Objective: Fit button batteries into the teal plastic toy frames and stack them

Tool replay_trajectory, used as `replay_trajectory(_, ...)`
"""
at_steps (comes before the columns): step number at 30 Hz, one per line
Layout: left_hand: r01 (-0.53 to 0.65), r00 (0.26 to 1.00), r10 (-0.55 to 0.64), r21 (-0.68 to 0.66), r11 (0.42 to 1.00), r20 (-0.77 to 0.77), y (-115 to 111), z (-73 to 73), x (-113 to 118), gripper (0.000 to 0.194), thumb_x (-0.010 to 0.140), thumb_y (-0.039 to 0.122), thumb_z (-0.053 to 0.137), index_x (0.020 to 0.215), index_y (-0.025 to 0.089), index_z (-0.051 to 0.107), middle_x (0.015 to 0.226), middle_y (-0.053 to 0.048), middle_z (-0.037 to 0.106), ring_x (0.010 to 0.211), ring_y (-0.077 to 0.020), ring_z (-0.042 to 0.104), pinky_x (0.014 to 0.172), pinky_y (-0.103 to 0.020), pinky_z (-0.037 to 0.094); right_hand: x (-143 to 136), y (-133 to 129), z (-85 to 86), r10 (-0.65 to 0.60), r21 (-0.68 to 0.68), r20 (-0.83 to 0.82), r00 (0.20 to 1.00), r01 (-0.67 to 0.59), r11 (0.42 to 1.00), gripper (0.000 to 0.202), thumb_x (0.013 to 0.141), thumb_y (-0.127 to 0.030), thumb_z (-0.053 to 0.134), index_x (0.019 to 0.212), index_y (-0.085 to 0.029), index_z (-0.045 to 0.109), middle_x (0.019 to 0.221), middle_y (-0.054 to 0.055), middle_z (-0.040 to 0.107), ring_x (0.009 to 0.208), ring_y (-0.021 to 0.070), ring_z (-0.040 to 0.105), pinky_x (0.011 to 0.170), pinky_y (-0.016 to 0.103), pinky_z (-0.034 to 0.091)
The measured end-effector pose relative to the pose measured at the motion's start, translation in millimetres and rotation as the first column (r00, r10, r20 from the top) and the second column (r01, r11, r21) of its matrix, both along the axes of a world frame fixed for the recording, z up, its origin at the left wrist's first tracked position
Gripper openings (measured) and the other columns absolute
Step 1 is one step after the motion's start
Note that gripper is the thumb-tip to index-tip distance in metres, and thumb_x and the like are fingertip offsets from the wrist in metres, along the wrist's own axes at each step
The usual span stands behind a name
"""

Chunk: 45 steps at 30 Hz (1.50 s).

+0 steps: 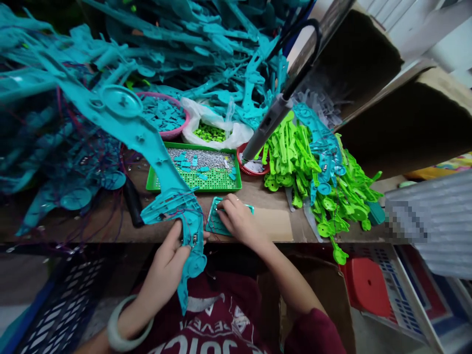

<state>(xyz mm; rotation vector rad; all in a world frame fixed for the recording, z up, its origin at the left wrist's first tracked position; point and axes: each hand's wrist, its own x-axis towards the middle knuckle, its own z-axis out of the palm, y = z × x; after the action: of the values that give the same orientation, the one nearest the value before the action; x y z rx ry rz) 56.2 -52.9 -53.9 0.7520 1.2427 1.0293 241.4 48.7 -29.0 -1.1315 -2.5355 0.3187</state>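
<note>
My left hand [167, 265] is closed around the narrow lower end of a long teal plastic shell [147, 140], which slants up to the left. Thin red and blue wires and a small metal part show on the shell near my fingers. At the small teal tray [213, 227] on the table edge, my right hand [236, 219] has its fingers pinched together; whatever they hold is hidden. Just behind stands a green perforated tray [238, 183] with many small silver pieces and teal plastic bits.
A black-handled tool [132, 204] lies left of the tray. Behind are a pink basket [187, 118] of teal pieces, a white bag [238, 135] of green bits and a red basket [254, 172]. A grey electric screwdriver [267, 123] hangs above. Green parts [291, 152] pile up rightward.
</note>
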Motion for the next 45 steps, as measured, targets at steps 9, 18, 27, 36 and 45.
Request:
replay_trajectory(9,-0.033,0.993,0.039,0.048,0.998,-0.114,1,-1.7,10,0.069,0.085,0.032,0.054,0.15,0.02,0.038,0.151,-0.008,0.048,0.142,-0.0308,0.041,0.116,-0.045,0.038,-21,-63,6.3,0.071,0.388,-0.045,0.996,-0.048,0.921,0.011,0.093,-0.015,0.058,0.104,-0.013,0.059,0.086,0.011,0.066,0.078,0.0204,0.062,0.058,0.029,0.048)
replay_trajectory(18,0.041,0.968,-0.042,-0.008,0.999,-0.247,-3,6.5,13,0.063,0.082,0.03,0.052,0.143,0.017,0.048,0.15,-0.01,0.05,0.142,-0.0315,0.04,0.12,-0.047,0.028,-8,-60,23.0,0.083,-0.097,-0.257,0.963,-0.111,0.989,0.009,0.099,-0.018,0.05,0.095,-0.017,0.059,0.086,0.006,0.062,0.081,0.0155,0.058,0.07,0.027,0.051)
replay_trajectory(27,0.16,0.954,-0.118,0.137,0.977,-0.276,1,15.0,27,0.05,0.086,0.032,0.048,0.132,0.016,0.055,0.142,-0.012,0.057,0.136,-0.0308,0.048,0.116,-0.044,0.035,-13,-48,55.8,-0.086,0.125,-0.478,0.874,0.165,0.978,0.011,0.092,-0.027,0.062,0.099,-0.018,0.061,0.088,0.006,0.062,0.076,0.0154,0.058,0.068,0.029,0.052)
replay_trajectory(36,0.176,0.954,-0.097,0.271,0.946,-0.282,-5,9.3,40,0.058,0.082,0.026,0.048,0.139,0.017,0.052,0.138,-0.012,0.06,0.14,-0.0328,0.043,0.12,-0.05,0.027,-18,-54,49.6,0.027,0.125,-0.403,0.915,0.026,0.992,0.017,0.097,-0.015,0.052,0.112,-0.016,0.06,0.096,0.009,0.067,0.092,0.0175,0.064,0.081,0.031,0.055)
replay_trajectory(45,0.241,0.947,-0.183,0.205,0.949,-0.264,-12,4.8,41,0.061,0.085,0.023,0.042,0.145,0.013,0.044,0.153,-0.013,0.046,0.146,-0.0276,0.033,0.122,-0.045,0.021,-13,-58,43.2,-0.166,-0.088,-0.612,0.773,0.142,0.986,0.008,0.094,-0.026,0.061,0.096,-0.018,0.061,0.088,0.005,0.065,0.085,0.0163,0.065,0.075,0.029,0.056)
